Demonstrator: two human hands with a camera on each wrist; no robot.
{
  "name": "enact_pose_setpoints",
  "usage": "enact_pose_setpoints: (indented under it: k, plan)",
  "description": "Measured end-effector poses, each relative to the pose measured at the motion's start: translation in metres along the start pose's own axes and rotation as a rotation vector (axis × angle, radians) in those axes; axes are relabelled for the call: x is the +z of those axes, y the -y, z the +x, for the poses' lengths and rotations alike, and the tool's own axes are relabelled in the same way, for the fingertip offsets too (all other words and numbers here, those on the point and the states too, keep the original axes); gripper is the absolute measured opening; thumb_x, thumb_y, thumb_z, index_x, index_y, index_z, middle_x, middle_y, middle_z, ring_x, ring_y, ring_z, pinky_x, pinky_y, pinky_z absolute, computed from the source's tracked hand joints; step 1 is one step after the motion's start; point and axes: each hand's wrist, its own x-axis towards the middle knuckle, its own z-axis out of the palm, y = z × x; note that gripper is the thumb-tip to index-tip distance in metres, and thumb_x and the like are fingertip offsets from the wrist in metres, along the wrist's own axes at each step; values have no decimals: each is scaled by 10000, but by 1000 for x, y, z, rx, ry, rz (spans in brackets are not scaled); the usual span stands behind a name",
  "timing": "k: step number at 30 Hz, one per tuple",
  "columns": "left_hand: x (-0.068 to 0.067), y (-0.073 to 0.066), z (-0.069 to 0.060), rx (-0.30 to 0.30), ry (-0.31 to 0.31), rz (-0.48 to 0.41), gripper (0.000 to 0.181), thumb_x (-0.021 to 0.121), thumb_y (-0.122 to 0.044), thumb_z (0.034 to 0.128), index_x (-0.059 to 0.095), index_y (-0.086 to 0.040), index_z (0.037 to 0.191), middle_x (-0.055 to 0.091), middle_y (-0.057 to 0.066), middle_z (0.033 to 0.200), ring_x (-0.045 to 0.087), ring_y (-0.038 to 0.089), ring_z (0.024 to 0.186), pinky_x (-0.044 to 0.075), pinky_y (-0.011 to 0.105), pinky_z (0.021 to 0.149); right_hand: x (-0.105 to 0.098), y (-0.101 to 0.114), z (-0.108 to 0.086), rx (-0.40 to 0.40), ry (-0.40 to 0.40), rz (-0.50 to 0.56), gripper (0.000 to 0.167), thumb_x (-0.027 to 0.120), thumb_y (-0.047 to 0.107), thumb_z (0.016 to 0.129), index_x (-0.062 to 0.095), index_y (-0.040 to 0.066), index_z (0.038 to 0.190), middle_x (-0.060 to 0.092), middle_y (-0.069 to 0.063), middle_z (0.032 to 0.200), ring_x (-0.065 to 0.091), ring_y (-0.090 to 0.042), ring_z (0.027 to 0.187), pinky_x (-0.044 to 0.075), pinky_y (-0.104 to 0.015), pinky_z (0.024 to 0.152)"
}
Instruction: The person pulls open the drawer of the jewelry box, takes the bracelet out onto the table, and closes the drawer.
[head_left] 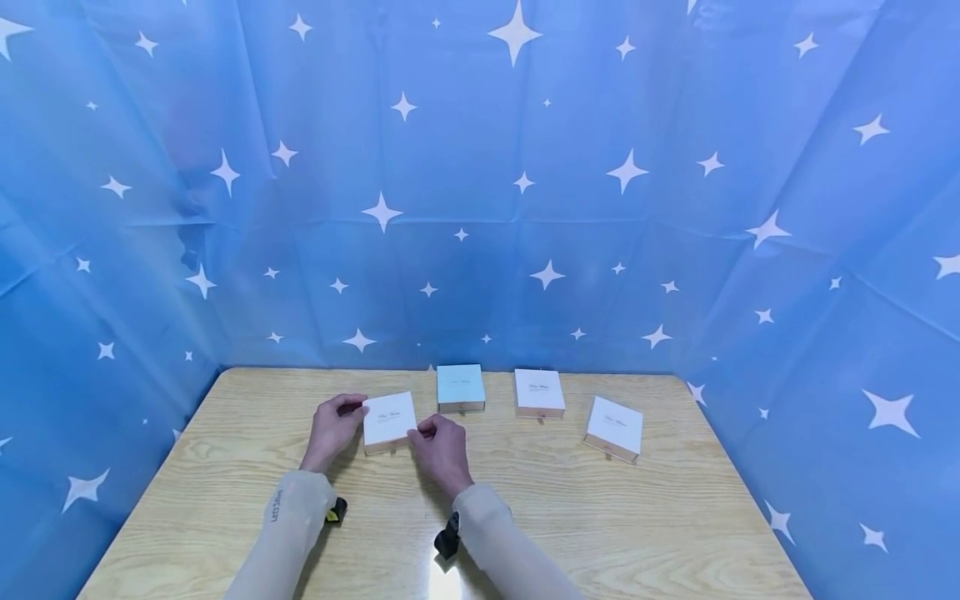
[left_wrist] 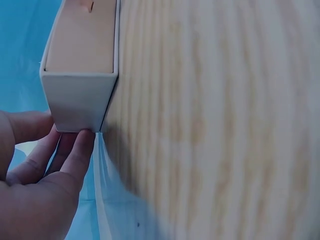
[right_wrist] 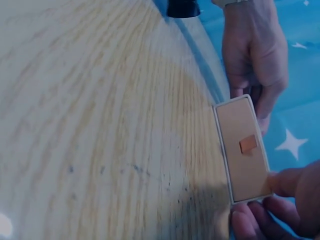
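A small white drawer box (head_left: 390, 417) with a peach front lies on the left part of the wooden table, printed lid upward. My left hand (head_left: 334, 429) holds it at its far left corner; in the left wrist view the thumb and fingertips touch the end of the white sleeve (left_wrist: 80, 100). With thumb and fingers my right hand (head_left: 442, 452) pinches the near right corner. A small orange-brown pull tab (right_wrist: 248, 144) shows on the drawer front in the right wrist view. The drawer sits flush in its sleeve.
Right of the held box stand a light blue box (head_left: 461, 383), a white box (head_left: 538, 390) and another white box (head_left: 615, 425) turned at an angle. A blue star-patterned curtain (head_left: 480, 183) surrounds the table's (head_left: 600, 525) back and sides.
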Motion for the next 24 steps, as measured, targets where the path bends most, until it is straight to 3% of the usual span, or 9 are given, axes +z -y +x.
enact_pose_setpoints:
  k: [8,16,24]
  plan:
    - [-4,-2,-2,-8,16,-2,288,605,-138,1030,671,-32,1289,640,205,1301,602,328,1188,518,464,994,-2,3,4,6,38,-23,103,734,191,953,709,109,895,645,15,821,558,-90,722,482,-224,626]
    - [-4,-4,-8,-15,-1,17,265,617,-126,1016,677,-12,1247,649,202,1260,608,312,1139,514,378,918,-6,2,9,39,62,-30,94,743,195,938,712,117,897,653,10,840,570,-97,745,490,-234,647]
    - [-4,-4,-20,-50,-18,42,284,626,-138,1010,684,-17,1261,648,206,1282,605,323,1166,504,448,959,-9,-2,10,33,83,-31,84,749,207,936,736,128,911,664,20,846,580,-92,755,498,-235,659]
